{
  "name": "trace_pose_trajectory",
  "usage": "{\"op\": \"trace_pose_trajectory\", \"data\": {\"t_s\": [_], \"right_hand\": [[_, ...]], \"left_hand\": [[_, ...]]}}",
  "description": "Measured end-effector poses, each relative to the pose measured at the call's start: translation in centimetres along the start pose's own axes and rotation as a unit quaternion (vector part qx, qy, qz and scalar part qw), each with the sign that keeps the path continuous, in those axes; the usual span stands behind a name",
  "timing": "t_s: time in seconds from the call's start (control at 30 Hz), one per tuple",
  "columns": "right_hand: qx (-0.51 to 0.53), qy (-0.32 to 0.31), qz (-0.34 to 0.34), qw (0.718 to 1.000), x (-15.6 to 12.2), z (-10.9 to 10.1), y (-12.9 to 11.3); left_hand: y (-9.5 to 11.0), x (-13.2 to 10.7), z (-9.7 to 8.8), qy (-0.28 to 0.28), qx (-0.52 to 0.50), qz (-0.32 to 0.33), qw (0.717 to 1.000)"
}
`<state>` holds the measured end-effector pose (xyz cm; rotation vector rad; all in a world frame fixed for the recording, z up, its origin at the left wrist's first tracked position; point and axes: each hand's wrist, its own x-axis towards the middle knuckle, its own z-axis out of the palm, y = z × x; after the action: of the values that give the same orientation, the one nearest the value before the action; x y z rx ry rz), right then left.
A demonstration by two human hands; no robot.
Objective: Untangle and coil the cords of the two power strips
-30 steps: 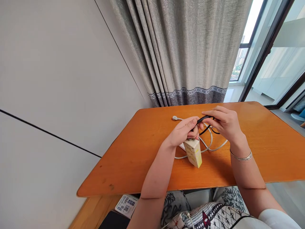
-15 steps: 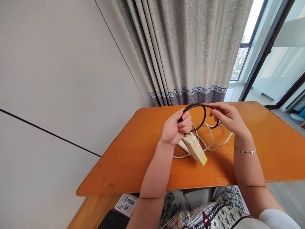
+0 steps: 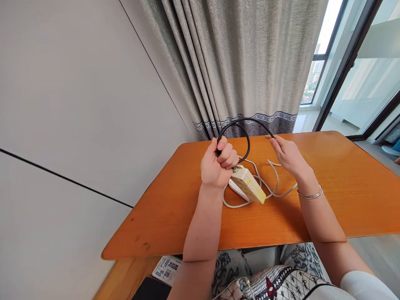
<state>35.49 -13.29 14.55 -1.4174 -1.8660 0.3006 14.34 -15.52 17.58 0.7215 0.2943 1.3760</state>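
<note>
My left hand (image 3: 218,162) is closed in a fist round a black cable (image 3: 249,141), which loops out above it. Just below that fist hangs a cream power strip (image 3: 249,183) with yellowed edges, tilted down to the right. Away to the right, my right hand (image 3: 289,156) pinches the other stretch of the black cable between thumb and fingers. Underneath, a white cable (image 3: 276,183) lies in loose loops on the table, and a white flat piece (image 3: 239,190) shows partly behind the power strip.
The orange wooden table (image 3: 162,212) has its front edge at my lap. A grey curtain (image 3: 250,62) hangs behind it, and a pale wall panel (image 3: 62,104) stands on the left. Below the table's left front, a box with a printed label (image 3: 166,268) is partly visible.
My left hand has moved left and slightly up with the power strip. My right hand has shifted a little left, and the black cable between the hands now arches higher and wider.
</note>
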Motion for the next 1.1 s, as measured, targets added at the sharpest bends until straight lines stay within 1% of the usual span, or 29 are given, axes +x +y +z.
{"op": "trace_pose_trajectory", "data": {"t_s": [0.03, 0.07, 0.1, 0.17, 0.23, 0.3, 0.37, 0.5, 0.6, 0.67, 0.77, 0.83, 0.9, 1.0, 1.1], "right_hand": [[-0.026, 0.033, 0.011, 0.999, 0.0, 0.0, -0.3], [-0.054, 0.046, 0.020, 0.997, -0.1, 0.0, -0.7], [-0.084, 0.038, 0.028, 0.995, -0.3, -0.1, -1.2], [-0.148, -0.011, 0.041, 0.988, -0.8, -0.3, -2.1], [-0.207, -0.072, 0.040, 0.975, -1.4, -0.2, -3.1], [-0.252, -0.122, 0.023, 0.960, -2.2, 0.2, -4.1], [-0.281, -0.160, -0.002, 0.946, -2.9, 0.8, -5.1], [-0.304, -0.212, -0.035, 0.928, -3.8, 1.5, -6.8], [-0.317, -0.229, -0.042, 0.920, -4.1, 1.4, -7.5], [-0.323, -0.230, -0.050, 0.917, -4.2, 1.3, -7.7], [-0.325, -0.229, -0.061, 0.916, -4.3, 1.2, -7.6], [-0.318, -0.222, -0.070, 0.919, -4.4, 1.3, -7.4], [-0.301, -0.209, -0.086, 0.926, -4.5, 1.3, -7.0], [-0.268, -0.187, -0.120, 0.938, -4.5, 1.0, -6.2], [-0.253, -0.183, -0.110, 0.944, -4.4, 0.5, -5.4]], "left_hand": [[-0.1, 0.0, 0.0, -0.003, 0.008, -0.011, 1.000], [-0.2, -0.1, 0.0, -0.007, 0.016, -0.020, 1.000], [-0.4, -0.1, 0.1, -0.010, 0.023, -0.025, 0.999], [-0.6, -0.2, 0.1, -0.018, 0.032, -0.024, 0.999], [-0.8, -0.2, 0.2, -0.026, 0.037, -0.008, 0.999], [-1.1, -0.2, 0.3, -0.034, 0.040, 0.014, 0.999], [-1.4, -0.2, 0.4, -0.041, 0.048, 0.033, 0.997], [-1.8, 0.1, 0.0, -0.056, 0.076, 0.054, 0.994], [-2.1, 0.3, -0.6, -0.063, 0.097, 0.047, 0.992], [-2.2, 0.3, -0.9, -0.092, 0.119, 0.045, 0.988], [-2.3, 0.2, -1.1, -0.152, 0.163, 0.066, 0.973], [-2.2, 0.1, -1.1, -0.165, 0.187, 0.094, 0.964], [-1.9, 0.1, -1.1, -0.148, 0.197, 0.133, 0.960], [-1.2, 0.4, -1.4, -0.097, 0.197, 0.201, 0.955], [-0.7, 0.9, -1.9, -0.042, 0.214, 0.251, 0.943]]}}
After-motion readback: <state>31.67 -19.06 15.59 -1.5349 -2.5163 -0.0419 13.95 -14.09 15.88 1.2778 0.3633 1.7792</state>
